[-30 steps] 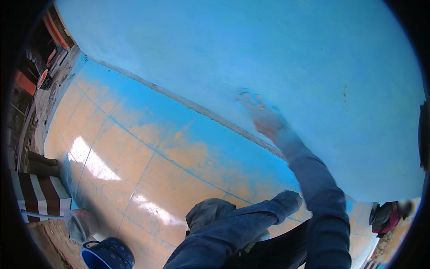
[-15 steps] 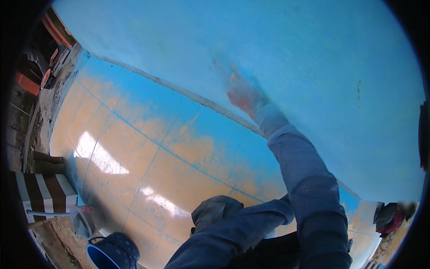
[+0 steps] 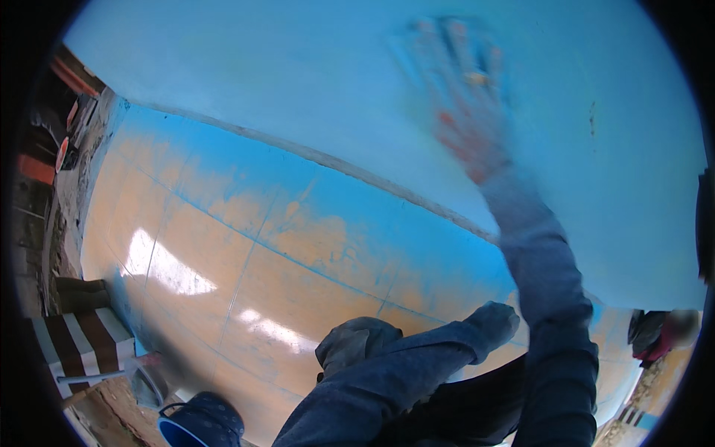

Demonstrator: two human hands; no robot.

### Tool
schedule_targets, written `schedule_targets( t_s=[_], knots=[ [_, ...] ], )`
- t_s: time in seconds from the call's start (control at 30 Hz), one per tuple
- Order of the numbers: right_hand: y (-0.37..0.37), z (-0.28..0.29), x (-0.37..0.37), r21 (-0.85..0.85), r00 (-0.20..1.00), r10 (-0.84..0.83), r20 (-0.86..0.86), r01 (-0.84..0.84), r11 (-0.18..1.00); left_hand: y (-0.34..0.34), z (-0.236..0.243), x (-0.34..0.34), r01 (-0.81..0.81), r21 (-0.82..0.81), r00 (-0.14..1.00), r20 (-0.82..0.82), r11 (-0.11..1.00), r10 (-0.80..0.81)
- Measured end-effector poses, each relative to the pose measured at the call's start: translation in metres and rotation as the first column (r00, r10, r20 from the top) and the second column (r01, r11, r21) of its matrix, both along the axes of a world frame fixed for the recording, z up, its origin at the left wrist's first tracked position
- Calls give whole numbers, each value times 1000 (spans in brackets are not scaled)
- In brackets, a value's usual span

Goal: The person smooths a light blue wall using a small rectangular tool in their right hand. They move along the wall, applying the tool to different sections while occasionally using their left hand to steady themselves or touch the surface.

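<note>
High on the blue wall (image 3: 313,82), my right hand (image 3: 469,97) lies with its fingers stretched out and spread. A ring shows on one finger. Dark, smeared patches show between and around the fingertips; blur hides whether a thin sheet is pressed under them. My left forearm reaches in from the lower edge, over my dark clothing. At its end, my left hand (image 3: 496,325) looks coated in blue-grey dust, low and apart from the wall. Its fingers cannot be made out, nor whether it holds anything. Blue powder (image 3: 290,175) covers the tiled floor along the wall's foot.
Orange-tan tiles (image 3: 201,246) stretch below the wall. At lower left are a dark blue bucket (image 3: 212,417), a clear dipper-like container (image 3: 147,381) with a pale handle, and a brown-and-white striped block (image 3: 82,344). Dark and red cloth (image 3: 655,335) lies at the far right.
My right hand has swept up and to the right along the wall, with its fingers now spread. More of my left hand shows beyond its sleeve. The whole view has shifted slightly.
</note>
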State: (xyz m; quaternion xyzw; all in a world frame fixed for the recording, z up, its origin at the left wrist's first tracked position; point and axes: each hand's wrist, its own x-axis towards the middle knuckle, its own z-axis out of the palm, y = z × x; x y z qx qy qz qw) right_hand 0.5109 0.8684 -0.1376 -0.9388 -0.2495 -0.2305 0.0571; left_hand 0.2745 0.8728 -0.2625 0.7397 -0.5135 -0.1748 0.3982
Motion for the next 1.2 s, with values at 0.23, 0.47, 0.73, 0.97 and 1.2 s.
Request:
schedule_targets(
  t_s=[0.23, 0.47, 0.73, 0.97, 1.2],
  knots=[
    [7, -102, 2, -891, 995, 98, -34, -75, 448, -23, -53, -36, -360, -370, 933, -172, 857, 317],
    [-143, -103, -90, -761, 995, 32, 92, 49, 647, 3, -9, 16, -62, 45, 998, 2, 997, 62],
    [-51, -22, -47, -452, 988, -99, 118, 142, 881, -4, -7, -2, -117, 2, 993, 8, 993, 117],
    [-41, -133, -34, -970, 994, 46, -102, -110, 218, 5, -4, 0, -272, -86, 947, -201, 959, 250],
    [-137, -107, -99, -556, 997, -74, -18, 51, 829, -13, -12, 4, -28, 177, 1000, 17, 984, 25]
  ],
)
